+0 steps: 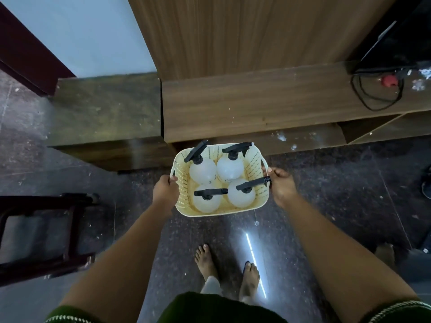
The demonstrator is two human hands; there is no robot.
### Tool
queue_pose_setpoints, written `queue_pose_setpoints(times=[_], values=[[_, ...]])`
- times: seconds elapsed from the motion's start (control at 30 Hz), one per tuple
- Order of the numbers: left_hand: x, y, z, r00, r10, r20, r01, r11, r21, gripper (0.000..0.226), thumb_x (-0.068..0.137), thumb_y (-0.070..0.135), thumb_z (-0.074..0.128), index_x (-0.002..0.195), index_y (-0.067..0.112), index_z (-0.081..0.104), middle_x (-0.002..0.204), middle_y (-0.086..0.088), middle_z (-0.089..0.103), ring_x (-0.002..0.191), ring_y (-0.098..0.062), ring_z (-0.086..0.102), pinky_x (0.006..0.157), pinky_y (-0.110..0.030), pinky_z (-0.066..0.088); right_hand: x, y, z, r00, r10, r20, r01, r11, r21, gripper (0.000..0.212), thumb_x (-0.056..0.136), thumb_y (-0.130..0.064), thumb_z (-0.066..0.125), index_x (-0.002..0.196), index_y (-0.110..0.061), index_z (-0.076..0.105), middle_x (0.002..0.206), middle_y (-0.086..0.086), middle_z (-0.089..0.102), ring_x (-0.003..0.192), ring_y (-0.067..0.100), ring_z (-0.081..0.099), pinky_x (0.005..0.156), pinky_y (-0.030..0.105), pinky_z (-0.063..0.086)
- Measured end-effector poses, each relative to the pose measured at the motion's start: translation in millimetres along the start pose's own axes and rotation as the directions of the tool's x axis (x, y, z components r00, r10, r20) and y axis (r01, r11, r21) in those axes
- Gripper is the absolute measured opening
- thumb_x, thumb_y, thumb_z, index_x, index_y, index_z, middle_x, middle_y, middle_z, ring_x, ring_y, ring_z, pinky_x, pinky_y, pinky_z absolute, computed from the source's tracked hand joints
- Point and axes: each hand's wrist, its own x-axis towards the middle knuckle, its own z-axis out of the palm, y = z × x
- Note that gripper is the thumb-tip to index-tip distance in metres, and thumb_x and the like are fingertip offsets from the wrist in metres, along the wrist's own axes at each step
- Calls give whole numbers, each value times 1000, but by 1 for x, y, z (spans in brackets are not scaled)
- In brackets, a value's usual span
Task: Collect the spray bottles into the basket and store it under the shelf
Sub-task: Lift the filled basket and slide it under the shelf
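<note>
A cream perforated plastic basket [255,164] hangs in the air in front of me, above the dark floor. Several white spray bottles with black trigger heads stand upright inside it, one at the back left [202,170], one at the front right [241,195]. My left hand [165,191] grips the basket's left handle. My right hand [281,185] grips the right handle. The basket's far edge is close to the front of the wooden shelf [256,106].
A darker low cabinet [105,110] stands left of the shelf. A dark wooden chair [42,231] is at my left. On the shelf's right end lie a black cable [375,96] and a screen [401,38]. My bare feet [206,262] stand on the stone floor.
</note>
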Motion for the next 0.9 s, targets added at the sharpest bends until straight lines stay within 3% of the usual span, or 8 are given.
queue_pose_setpoints(times=[0.13, 0.3, 0.47, 0.57, 0.63, 0.7, 0.8, 0.9], values=[[10, -52, 43, 1000, -26, 16, 26, 998, 53, 21, 94, 29, 42, 94, 12, 54, 103, -19, 65, 91, -35, 63, 85, -53, 55, 23, 47, -15, 999, 43, 23, -40, 995, -94, 27, 96, -12, 49, 75, -15, 65, 86, 11, 69, 83, 27, 64, 82, 44, 54], [41, -86, 95, 999, -7, 50, -3, 980, 197, 24, 89, 18, 46, 104, 3, 58, 100, -17, 67, 94, -37, 63, 80, -44, 53, 76, 96, -23, 998, 55, 23, -52, 991, -121, 19, 94, -9, 51, 102, 0, 66, 92, 13, 69, 81, 25, 63, 76, 39, 54], [120, -112, 143, 991, 101, 83, -123, 932, 341, 24, 89, 20, 50, 100, 3, 62, 97, -17, 68, 93, -38, 62, 69, -35, 45, 160, 135, -9, 999, 34, -10, -34, 997, -63, 22, 98, -11, 46, 105, -4, 66, 93, 11, 68, 76, 21, 63, 69, 32, 55], [174, -107, 164, 982, 188, 19, -180, 907, 380, 22, 87, 19, 52, 101, 5, 61, 99, -17, 68, 94, -38, 63, 80, -43, 53, 215, 147, 16, 999, -12, -30, 12, 1000, 8, 25, 98, -6, 43, 82, -9, 63, 79, 3, 63, 69, 14, 59, 62, 26, 55], [209, -102, 177, 969, 244, -46, -216, 918, 332, 23, 87, 18, 50, 105, 8, 60, 101, -18, 68, 96, -38, 63, 83, -47, 53, 251, 152, 38, 999, -45, -31, 46, 998, 43, 33, 97, -3, 42, 69, -15, 55, 74, 1, 57, 69, 14, 55, 80, 37, 56], [239, -96, 189, 956, 267, -120, -231, 940, 251, 26, 88, 16, 46, 109, 10, 59, 106, -18, 66, 99, -38, 61, 84, -46, 53, 281, 155, 57, 997, -53, -47, 58, 994, 96, 35, 97, -2, 41, 67, -15, 53, 75, 2, 55, 70, 16, 54, 90, 45, 51], [276, -83, 200, 937, 304, -175, -261, 937, 231, 30, 92, 14, 39, 116, 11, 55, 113, -14, 63, 102, -35, 59, 83, -44, 51, 321, 150, 81, 995, -57, -78, 67, 988, 141, 34, 96, -2, 40, 68, -16, 52, 86, 7, 60, 80, 24, 58, 82, 44, 54], [308, -70, 206, 912, 368, -181, -324, 917, 232, 34, 91, 13, 36, 119, 11, 55, 115, -11, 65, 106, -35, 58, 88, -49, 52, 355, 138, 100, 990, -83, -113, 99, 985, 138, 35, 95, 1, 40, 65, -16, 51, 79, 5, 56, 85, 25, 54, 84, 44, 51]])
